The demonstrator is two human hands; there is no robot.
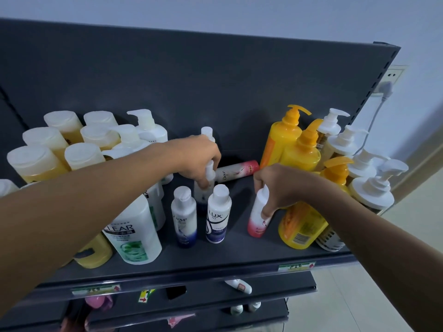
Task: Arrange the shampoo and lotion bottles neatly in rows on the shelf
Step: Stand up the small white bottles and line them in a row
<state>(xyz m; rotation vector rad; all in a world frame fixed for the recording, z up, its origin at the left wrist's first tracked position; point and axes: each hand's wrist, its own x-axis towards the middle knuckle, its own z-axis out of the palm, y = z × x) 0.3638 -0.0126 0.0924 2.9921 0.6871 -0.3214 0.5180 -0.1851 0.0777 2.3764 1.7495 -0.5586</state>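
On the dark shelf (215,257) my left hand (195,159) grips the top of a small white and dark-blue bottle (203,197) standing behind two others. In front of it stand a white Dove bottle (184,218) and a white Lux bottle (217,215), both upright. My right hand (279,188) holds a small white and pink bottle (259,216), tilted slightly, at mid shelf. A pink and white Dove bottle (237,171) lies on its side at the back. Another small white bottle (208,133) stands behind my left hand.
Large white-capped yellow bottles (64,144) and a Clear bottle (134,236) crowd the left. Yellow pump bottles (294,144) and white pump bottles (369,188) fill the right. Lower shelves hold a few small items (239,285). A wall socket with a plug (386,87) is at the right.
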